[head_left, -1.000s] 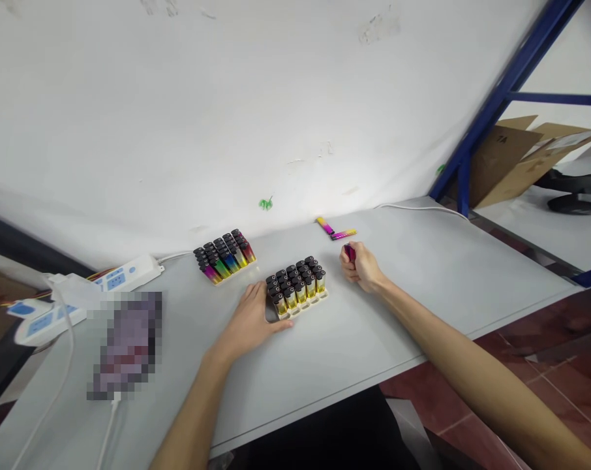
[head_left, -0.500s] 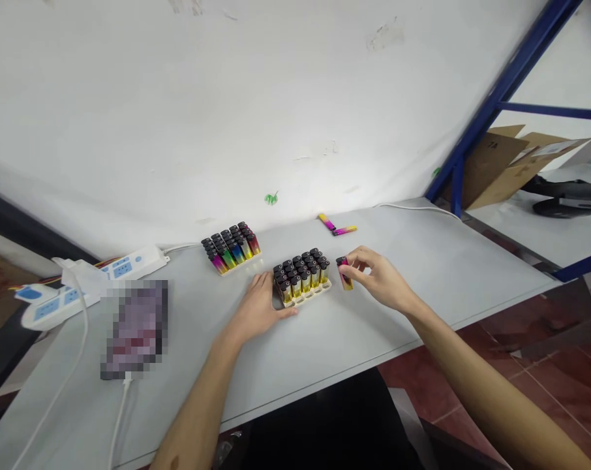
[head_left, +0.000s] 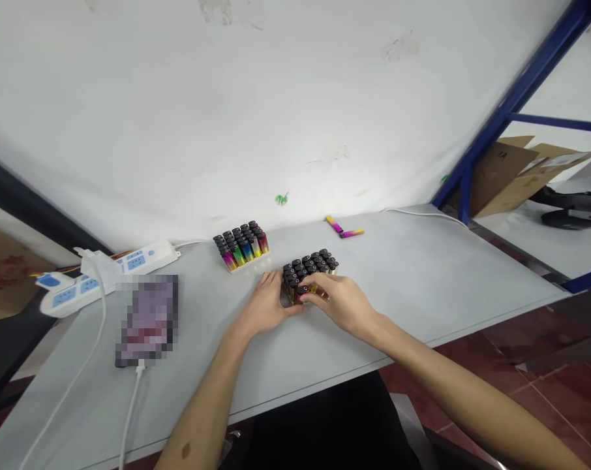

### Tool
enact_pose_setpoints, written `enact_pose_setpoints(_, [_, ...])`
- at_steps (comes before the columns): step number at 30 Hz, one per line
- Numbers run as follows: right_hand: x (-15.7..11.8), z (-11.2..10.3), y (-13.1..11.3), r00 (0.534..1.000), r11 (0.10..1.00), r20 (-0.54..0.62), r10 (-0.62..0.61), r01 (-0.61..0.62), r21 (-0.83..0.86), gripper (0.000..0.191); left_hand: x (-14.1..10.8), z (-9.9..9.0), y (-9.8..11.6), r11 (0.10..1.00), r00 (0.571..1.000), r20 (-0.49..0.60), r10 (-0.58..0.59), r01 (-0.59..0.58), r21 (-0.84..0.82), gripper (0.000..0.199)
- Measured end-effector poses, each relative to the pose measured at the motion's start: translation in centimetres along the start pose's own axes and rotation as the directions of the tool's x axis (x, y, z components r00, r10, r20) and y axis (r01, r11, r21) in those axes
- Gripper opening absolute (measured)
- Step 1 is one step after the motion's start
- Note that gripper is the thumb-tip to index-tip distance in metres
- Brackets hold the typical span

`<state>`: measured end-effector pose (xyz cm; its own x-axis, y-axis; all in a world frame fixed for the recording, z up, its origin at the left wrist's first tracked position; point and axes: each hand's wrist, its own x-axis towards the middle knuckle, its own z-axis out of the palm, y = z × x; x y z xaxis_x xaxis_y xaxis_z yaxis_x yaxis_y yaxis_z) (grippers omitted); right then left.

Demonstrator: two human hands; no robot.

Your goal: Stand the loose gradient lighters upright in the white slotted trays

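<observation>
A tray of black-topped lighters (head_left: 319, 259) stands upright on the grey table. My left hand (head_left: 267, 305) rests at its left side, thumb along the near edge, steadying the tray. With thumb and fingers my right hand (head_left: 342, 299) pinches a pink lighter (head_left: 302, 291) at the tray's front left; its lower end is hidden. Behind and to the left is a second tray of lighters (head_left: 241, 247) in several colours. Two loose yellow and pink lighters (head_left: 351, 233) lie near the wall.
On the left, a white power strip (head_left: 143, 259) with cables lies behind a blurred device (head_left: 149, 320) on a white cord. A white cable (head_left: 417, 213) runs along the back right. Beyond it are a blue frame (head_left: 496, 124) and cardboard boxes (head_left: 511, 173).
My right hand has moved left with the pink lighter, from beside the near tray to its front left. My left hand remains at the tray. The view has shifted slightly.
</observation>
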<state>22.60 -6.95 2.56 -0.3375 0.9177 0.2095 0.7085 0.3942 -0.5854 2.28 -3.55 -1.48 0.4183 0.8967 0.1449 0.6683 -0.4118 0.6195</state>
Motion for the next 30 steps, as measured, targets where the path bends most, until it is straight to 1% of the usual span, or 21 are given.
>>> enact_pose_setpoints(2, [0.0,-0.1,-0.1,1.0,1.0,0.003,0.023,-0.023,-0.016,0.018,0.0,0.0,0.0,1.0,1.0,-0.006,0.001,-0.001,-0.007,0.05])
enact_pose_setpoints(6, [0.2,-0.1,0.0,0.999,1.0,0.03,0.015,-0.014,-0.006,0.017,0.0,0.0,-0.1,1.0,1.0,0.001,0.01,-0.01,-0.012,0.048])
enact_pose_setpoints(12, [0.5,0.8,0.2,1.0,0.999,0.01,-0.011,0.011,-0.04,0.018,0.1,0.0,-0.2,1.0,1.0,0.02,0.024,-0.024,0.014,0.048])
enact_pose_setpoints(15, [0.6,1.0,0.3,1.0,1.0,0.016,-0.003,0.003,-0.002,0.015,0.1,0.0,-0.4,0.999,1.0,0.004,0.029,-0.029,0.02,0.044])
enact_pose_setpoints(18, [0.6,1.2,0.7,1.0,0.999,0.008,0.013,-0.013,0.032,0.015,0.1,0.0,-0.5,1.0,1.0,-0.002,0.021,-0.021,0.02,0.047])
enact_pose_setpoints(21, [0.4,1.3,1.2,1.0,0.997,0.0,0.014,-0.014,-0.072,0.016,0.1,0.1,-0.5,1.0,1.0,0.013,0.01,-0.01,0.023,0.053])
enact_pose_setpoints(23, [0.2,1.4,1.3,1.0,0.985,0.016,-0.016,0.018,-0.171,0.015,0.1,0.1,-0.5,1.0,1.0,0.02,0.008,-0.009,0.027,0.056])
enact_pose_setpoints(25, [0.0,1.2,1.4,0.998,0.972,0.029,-0.053,0.058,-0.228,0.023,0.1,0.0,-0.5,1.0,1.0,0.024,0.012,-0.013,0.027,0.061])
enact_pose_setpoints(27, [0.0,0.6,1.8,0.998,0.97,-0.011,-0.06,0.056,-0.235,0.039,0.1,0.0,-0.6,0.999,0.999,0.03,0.015,-0.015,0.028,0.069])
enact_pose_setpoints(29, [0.5,-0.6,2.8,0.992,0.976,-0.125,-0.006,-0.021,-0.216,0.052,0.0,-0.1,-0.6,0.999,0.999,0.035,0.01,-0.012,0.033,0.078])
enact_pose_setpoints(30, [1.1,-1.3,3.6,0.979,0.976,-0.198,0.042,-0.083,-0.204,0.055,0.0,-0.1,-0.6,0.999,0.999,0.035,0.005,-0.006,0.036,0.081])
